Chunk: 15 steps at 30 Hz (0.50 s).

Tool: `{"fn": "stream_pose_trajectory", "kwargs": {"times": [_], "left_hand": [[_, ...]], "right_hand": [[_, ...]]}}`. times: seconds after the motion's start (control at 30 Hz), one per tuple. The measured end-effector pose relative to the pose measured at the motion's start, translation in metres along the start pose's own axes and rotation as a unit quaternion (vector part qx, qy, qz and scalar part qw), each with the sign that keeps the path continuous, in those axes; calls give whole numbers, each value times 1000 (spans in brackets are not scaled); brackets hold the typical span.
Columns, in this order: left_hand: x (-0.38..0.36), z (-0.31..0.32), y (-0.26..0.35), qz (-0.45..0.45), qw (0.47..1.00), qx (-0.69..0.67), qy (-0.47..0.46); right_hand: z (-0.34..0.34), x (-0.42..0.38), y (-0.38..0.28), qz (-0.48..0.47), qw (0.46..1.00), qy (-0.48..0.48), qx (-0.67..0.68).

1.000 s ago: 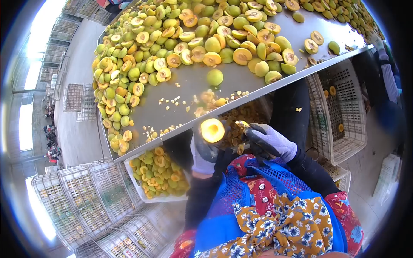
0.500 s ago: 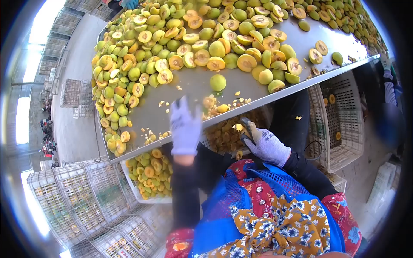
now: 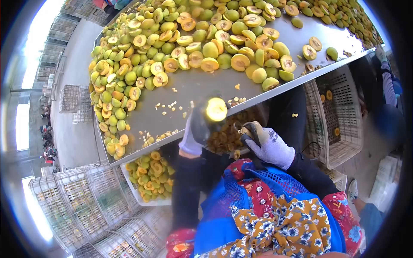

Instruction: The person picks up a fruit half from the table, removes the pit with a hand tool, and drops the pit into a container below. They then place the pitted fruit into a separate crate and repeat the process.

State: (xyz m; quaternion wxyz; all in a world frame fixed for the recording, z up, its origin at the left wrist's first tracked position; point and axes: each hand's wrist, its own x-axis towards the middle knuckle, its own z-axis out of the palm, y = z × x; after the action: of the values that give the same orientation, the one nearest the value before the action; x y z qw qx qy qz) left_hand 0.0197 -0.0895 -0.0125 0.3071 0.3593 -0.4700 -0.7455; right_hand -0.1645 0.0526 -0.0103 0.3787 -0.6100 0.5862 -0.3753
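Note:
My left hand (image 3: 197,128), in a pale glove with a dark palm, is closed on a fruit half (image 3: 216,109) at the table's near edge, its bright yellow cut face showing. To its right, my gloved right hand (image 3: 269,146) is closed beyond the edge; what its fingers pinch is small and partly hidden. Green and yellow fruit, many halved, lies heaped on the metal table (image 3: 172,92). Pale seeds (image 3: 168,106) are scattered near my left hand. Below my hands, a container of brownish scraps (image 3: 224,139) is partly visible.
The table's raised metal edge (image 3: 297,83) runs diagonally before me. A white crate of fruit halves (image 3: 148,201) stands below left, beside stacked crates (image 3: 71,189). An open crate (image 3: 350,148) stands right. Another person's gloved hand (image 3: 381,56) is at the far right.
My left hand has closed on the fruit that lay on the table and moved toward me. The small yellow piece at my right fingertips no longer shows. The view has shifted slightly.

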Motion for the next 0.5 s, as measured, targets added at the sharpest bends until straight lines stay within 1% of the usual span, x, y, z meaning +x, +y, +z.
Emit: {"fn": "stream_pose_trajectory", "kwargs": {"times": [0.03,0.07,0.1,0.13,0.2,0.23,0.27,0.3,0.33,0.4,0.43,0.47,0.5], "left_hand": [[-15,10,3,61,987,147,13],[-20,14,-6,22,999,38,9],[-25,19,-15,-17,997,-79,14],[-29,23,-24,-54,980,-189,28],[-41,29,-25,-95,951,-294,-6],[-47,35,-22,7,995,-95,7],[-53,43,-16,110,988,107,20],[-57,47,-14,208,929,304,32],[-58,45,-17,216,919,328,40],[-60,41,-24,231,897,373,56],[-62,46,-29,179,935,290,95],[-64,51,-33,134,961,197,140],[-63,52,-39,101,974,126,158]], "right_hand": [[0,1,-4,-29,999,3,-22],[-2,3,-9,-27,998,-3,-52],[-3,4,-15,-25,996,-9,-82],[-4,4,-21,-21,993,-14,-112],[-5,5,-32,23,988,-59,-140],[-3,5,-35,45,984,-81,-153],[-1,4,-35,36,984,-81,-156],[2,2,-35,28,984,-81,-159],[5,1,-34,18,983,-81,-163],[10,-2,-31,16,988,-84,-126],[14,-4,-30,15,990,-86,-107],[21,-6,-24,-10,990,-77,-122],[29,-9,-15,-34,988,-68,-136]]}}
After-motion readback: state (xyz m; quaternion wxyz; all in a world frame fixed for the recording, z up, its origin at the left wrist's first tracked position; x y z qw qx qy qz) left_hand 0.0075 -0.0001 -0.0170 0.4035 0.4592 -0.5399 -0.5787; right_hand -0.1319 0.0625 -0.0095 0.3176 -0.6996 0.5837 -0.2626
